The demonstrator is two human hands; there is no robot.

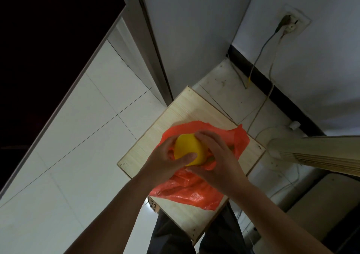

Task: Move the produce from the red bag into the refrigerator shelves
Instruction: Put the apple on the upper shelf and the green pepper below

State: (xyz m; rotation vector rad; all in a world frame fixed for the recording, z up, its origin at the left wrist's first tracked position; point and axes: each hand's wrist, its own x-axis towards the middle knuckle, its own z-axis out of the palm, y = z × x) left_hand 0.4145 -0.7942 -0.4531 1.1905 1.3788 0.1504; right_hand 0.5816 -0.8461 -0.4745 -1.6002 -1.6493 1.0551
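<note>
The person stands over a small wooden table (187,105) with the red bag (187,191) lying across its middle, spilling toward the near edge and the right corner. Both hands are on 1 round yellow fruit (188,149), which sits just above the bag's open mouth. The left hand (165,162) wraps it from the left with the thumb laid across its near face; the right hand (214,156) cups it from the right, fingers curled over the top. Neither hand is spread flat; both are closed around the fruit.

The step in hand looks like lifting this fruit clear of the bag. To do it well, the person would likely let 1 hand take the full weight and use the other to pin the loose plastic down, so the thin film does not cling and drag the rest toward the table edge.

As for contents, the bag appears to hold more: dim bulges show through the plastic near the near edge, though what they are cannot be told. The refrigerator (187,29) stands beyond the far corner, its shelves not visible
</note>
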